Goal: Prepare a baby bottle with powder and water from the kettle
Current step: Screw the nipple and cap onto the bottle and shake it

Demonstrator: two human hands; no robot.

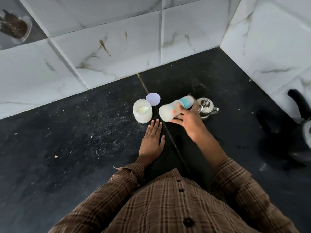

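Observation:
My right hand (pixel 188 121) grips the baby bottle (pixel 170 111), which is tilted on its side above the dark counter and blurred; it holds milky white liquid and has a teal collar (pixel 186 102). An open jar of white powder (pixel 142 113) stands to its left, with its pale purple lid (pixel 152 99) lying just behind. A small steel kettle (pixel 205 107) with its lid on stands right behind my right hand. My left hand (pixel 152 140) rests flat on the counter in front of the jar, fingers straight.
The black stone counter (pixel 84 140) meets marble-tiled walls (pixel 109 47) at the back and right. A black-handled pot (pixel 297 125) sits at the right edge. A glass jar of dark stuff (pixel 15 26) is at the top left.

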